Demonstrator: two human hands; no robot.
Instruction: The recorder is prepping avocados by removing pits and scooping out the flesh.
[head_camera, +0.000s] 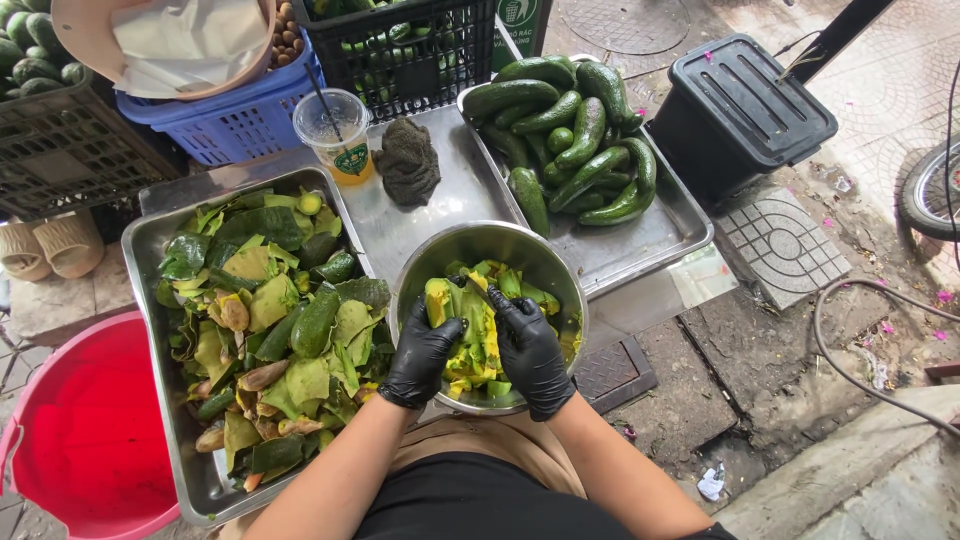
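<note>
Both my hands wear black gloves and work inside a round steel bowl (545, 262) of yellow-green avocado flesh (478, 345). My left hand (420, 352) grips a peeled avocado half (438, 298) at the bowl's left side. A small knife (477, 290) is in my right hand (530, 350), its blade pointing up-left over the cut pieces. The two hands are almost touching.
A steel tray (150, 245) of avocado skins and pits lies to the left. Another tray (655, 240) with whole green avocados (570, 140) sits behind. A plastic cup (335, 135), dark rag (407, 160), blue basket (235, 125), black crate (420, 45), black bin (740, 105) and red tub (90, 440) surround.
</note>
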